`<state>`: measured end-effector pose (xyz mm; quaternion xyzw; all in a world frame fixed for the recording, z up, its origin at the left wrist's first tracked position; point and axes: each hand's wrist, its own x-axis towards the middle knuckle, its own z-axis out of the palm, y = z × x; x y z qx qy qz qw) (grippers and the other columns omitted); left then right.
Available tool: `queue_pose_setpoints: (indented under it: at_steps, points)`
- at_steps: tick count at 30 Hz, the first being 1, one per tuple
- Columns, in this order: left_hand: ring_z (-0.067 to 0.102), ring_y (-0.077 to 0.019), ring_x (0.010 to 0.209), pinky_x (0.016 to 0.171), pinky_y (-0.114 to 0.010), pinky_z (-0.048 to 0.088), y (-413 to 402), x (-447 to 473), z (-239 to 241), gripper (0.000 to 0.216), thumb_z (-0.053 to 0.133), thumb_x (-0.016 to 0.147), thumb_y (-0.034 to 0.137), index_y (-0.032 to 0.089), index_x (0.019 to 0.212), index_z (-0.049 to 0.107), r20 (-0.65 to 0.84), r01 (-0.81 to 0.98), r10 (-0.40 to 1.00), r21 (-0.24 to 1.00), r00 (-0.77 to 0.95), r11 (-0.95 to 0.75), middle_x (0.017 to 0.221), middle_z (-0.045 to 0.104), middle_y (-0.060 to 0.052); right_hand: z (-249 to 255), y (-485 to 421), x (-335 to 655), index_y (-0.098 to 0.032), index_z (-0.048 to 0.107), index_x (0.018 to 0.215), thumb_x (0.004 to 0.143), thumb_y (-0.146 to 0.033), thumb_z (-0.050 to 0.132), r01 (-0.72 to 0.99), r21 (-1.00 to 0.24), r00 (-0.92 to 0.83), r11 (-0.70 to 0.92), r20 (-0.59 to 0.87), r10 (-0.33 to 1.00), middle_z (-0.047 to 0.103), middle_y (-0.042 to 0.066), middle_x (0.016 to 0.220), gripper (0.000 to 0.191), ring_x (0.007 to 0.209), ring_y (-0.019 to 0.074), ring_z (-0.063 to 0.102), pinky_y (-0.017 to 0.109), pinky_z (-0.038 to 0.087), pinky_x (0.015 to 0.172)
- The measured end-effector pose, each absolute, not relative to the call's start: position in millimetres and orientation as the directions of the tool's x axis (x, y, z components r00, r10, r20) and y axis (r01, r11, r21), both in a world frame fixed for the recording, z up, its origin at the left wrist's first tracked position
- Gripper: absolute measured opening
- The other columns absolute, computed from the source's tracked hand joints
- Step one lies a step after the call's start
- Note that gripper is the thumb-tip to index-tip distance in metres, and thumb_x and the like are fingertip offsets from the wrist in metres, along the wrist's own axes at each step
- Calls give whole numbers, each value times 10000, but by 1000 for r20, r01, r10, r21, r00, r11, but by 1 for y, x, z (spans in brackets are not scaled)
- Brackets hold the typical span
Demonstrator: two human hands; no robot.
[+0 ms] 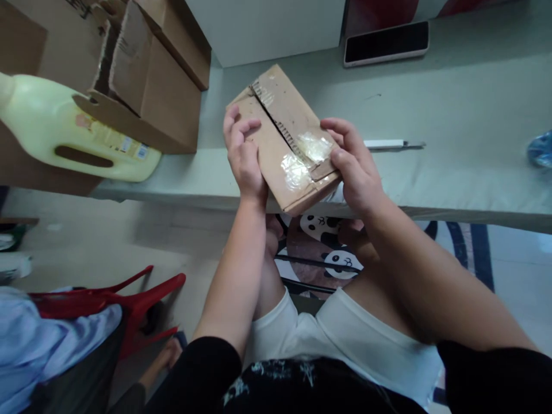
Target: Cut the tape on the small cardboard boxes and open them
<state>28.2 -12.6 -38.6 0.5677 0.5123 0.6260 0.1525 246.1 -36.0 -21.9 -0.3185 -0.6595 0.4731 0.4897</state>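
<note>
A small brown cardboard box is held up, tilted, over the front edge of the table. Clear tape, wrinkled and shiny, covers its near end, and a dark seam with a torn edge runs along its top face. My left hand grips the box's left side, fingers bent over its edge. On the right, my right hand pinches the near right corner, thumb on top beside the tape. Just beyond my right hand lies a white pen-like tool with a thin metal tip, its other end hidden behind the hand.
A black-screened phone lies at the back of the table. Open cardboard boxes and a pale yellow jug stand at left. A blue clear object sits far right. Another person sits near a red chair.
</note>
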Motion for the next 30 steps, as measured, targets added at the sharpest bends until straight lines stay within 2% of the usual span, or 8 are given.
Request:
queue_pose_setpoints:
  at_steps: [6, 9, 12, 15, 17, 22, 26, 30]
  points:
    - [243, -237, 1572, 1288, -441, 325, 5, 16, -55, 526, 334, 898, 742, 247, 944, 504, 561, 420, 757, 808, -334, -413, 1537, 454, -18, -26, -40, 258, -295, 522, 1386, 965, -712, 362, -11, -926, -319, 376, 360, 877, 604, 47, 1439, 614, 1381, 252, 542, 448, 465, 1146]
    - [220, -239, 1584, 1311, -431, 295, 10, 8, -59, 570, 291, 907, 768, 238, 963, 493, 553, 428, 767, 810, -327, -401, 1540, 453, -22, -26, -42, 265, -255, 599, 1308, 1004, -663, 261, -19, -934, -309, 358, 346, 886, 658, 58, 1361, 610, 1280, 234, 618, 428, 507, 1078]
    - [208, -253, 1590, 1334, -447, 246, 6, 8, -54, 561, 286, 920, 769, 249, 954, 492, 549, 445, 780, 804, -300, -395, 1562, 433, -20, -21, -40, 270, -206, 685, 1129, 1023, -521, 292, 30, -943, -254, 332, 314, 915, 739, 73, 1159, 515, 1065, 208, 695, 388, 543, 961]
    - [223, -272, 1584, 1323, -491, 239, -1, 17, -47, 513, 296, 945, 709, 240, 950, 505, 566, 440, 764, 798, -310, -413, 1562, 429, -41, -18, -34, 271, -182, 713, 1009, 952, -316, 435, 227, -923, -201, 310, 267, 942, 757, 66, 986, 314, 912, 196, 691, 347, 531, 850]
    - [269, -288, 1562, 1303, -504, 289, -5, 25, -43, 463, 340, 927, 648, 233, 951, 544, 594, 414, 732, 790, -334, -453, 1539, 445, -63, -18, -28, 271, -174, 719, 1023, 890, -197, 474, 358, -889, -202, 284, 224, 954, 756, 59, 950, 279, 866, 195, 678, 334, 515, 810]
    - [298, -289, 1544, 1275, -512, 316, -15, 38, -38, 360, 381, 922, 549, 232, 918, 551, 589, 393, 714, 801, -380, -452, 1505, 474, -30, -24, -18, 279, -187, 703, 1156, 853, -89, 455, 638, -737, -207, 221, 112, 972, 723, 88, 1180, 404, 1042, 251, 659, 364, 488, 863]
    - [347, -283, 1520, 1250, -513, 346, -23, 45, -36, 330, 380, 930, 511, 239, 918, 566, 579, 406, 726, 805, -372, -433, 1489, 480, -24, -22, -14, 293, -246, 637, 1310, 877, -127, 463, 829, -554, -145, 81, -74, 987, 574, 85, 1450, 482, 1065, 298, 645, 380, 478, 765]
    - [359, -274, 1514, 1243, -468, 380, -29, 51, -35, 397, 374, 936, 607, 250, 934, 547, 573, 479, 751, 786, -328, -391, 1509, 453, -16, -20, -12, 301, -300, 626, 1341, 910, -203, 482, 901, -435, -100, 17, -169, 981, 611, 103, 1370, 464, 1000, 311, 654, 389, 472, 716]
